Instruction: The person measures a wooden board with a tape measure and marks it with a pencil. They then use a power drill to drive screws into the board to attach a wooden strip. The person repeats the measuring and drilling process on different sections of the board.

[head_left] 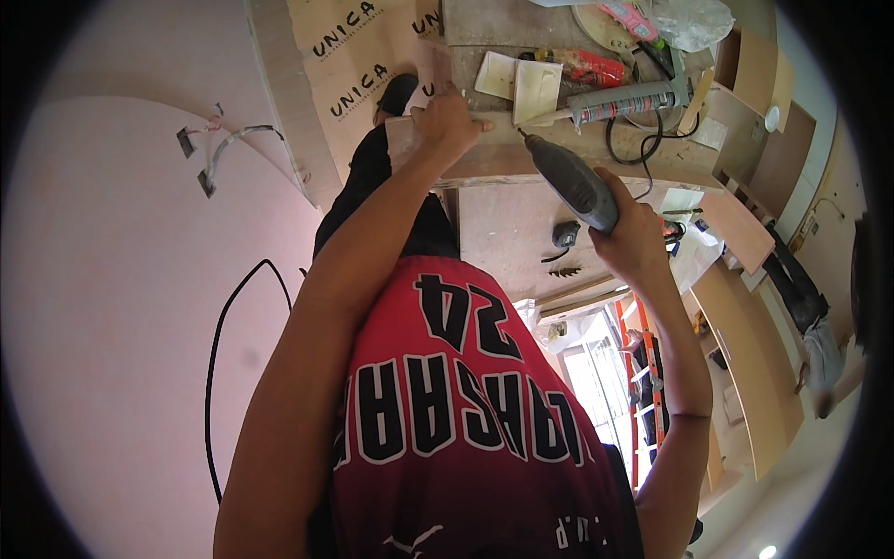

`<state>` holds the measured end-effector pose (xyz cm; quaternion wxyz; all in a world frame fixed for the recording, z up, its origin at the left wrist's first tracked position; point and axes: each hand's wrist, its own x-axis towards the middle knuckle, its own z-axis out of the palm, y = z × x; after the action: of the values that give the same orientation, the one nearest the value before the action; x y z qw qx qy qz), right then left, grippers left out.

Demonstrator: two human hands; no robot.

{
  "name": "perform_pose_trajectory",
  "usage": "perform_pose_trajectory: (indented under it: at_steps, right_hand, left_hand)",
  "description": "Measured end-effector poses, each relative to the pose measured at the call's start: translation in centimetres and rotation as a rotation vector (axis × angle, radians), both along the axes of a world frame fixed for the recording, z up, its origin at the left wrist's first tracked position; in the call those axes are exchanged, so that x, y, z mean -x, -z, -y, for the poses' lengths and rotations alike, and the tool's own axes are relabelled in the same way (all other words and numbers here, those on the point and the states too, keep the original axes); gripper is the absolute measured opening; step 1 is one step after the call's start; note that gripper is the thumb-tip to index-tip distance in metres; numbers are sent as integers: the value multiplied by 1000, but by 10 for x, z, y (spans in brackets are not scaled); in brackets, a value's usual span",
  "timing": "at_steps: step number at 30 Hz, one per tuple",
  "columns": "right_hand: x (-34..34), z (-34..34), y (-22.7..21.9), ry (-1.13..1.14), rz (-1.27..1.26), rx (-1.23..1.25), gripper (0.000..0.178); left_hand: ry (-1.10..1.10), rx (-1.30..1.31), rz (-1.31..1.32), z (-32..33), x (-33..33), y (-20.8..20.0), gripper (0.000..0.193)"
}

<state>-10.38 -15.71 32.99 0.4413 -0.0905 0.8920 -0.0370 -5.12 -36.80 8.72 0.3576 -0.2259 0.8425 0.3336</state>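
Note:
My right hand [633,226] is wrapped round the rear of a grey handheld rotary tool [570,182]. The tool's thin bit points up and left, its tip at or just above a pale wooden board [503,160]. My left hand [449,123] grips that board near its left end, thumb stretched toward the bit; some of its fingers are partly hidden. Just beyond the tip lie a cream square piece [537,91] and a caulking gun with a grey tube [624,102]. A black cord [643,160] loops beside the tool.
A red tool or bottle [591,67] and a clear plastic bag [694,23] clutter the bench. Under the board sit a small black device [565,233] and a drill bit [564,272]. An orange ladder [643,391] stands at right, and another person [819,349] is farther right.

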Motion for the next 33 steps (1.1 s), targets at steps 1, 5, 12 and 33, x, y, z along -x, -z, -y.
perform_pose_trajectory:
  at_steps: [1, 5, 12, 33]
  right_hand:
    - [0, -1, 1, -5, -2, 8, 74]
    - [-2, 3, 3, -26, -20, -18, 74]
    - [-5, 1, 9, -117, -57, 29, 72]
    - [-48, -35, -22, 67, -221, 178, 75]
  left_hand:
    - [-3, 2, 2, 0, 0, 1, 107]
    - [-13, 2, -34, -1, -4, 4, 108]
    - [-16, 10, -14, -2, -3, 4, 103]
    - [64, 14, 5, -1, 2, -7, 109]
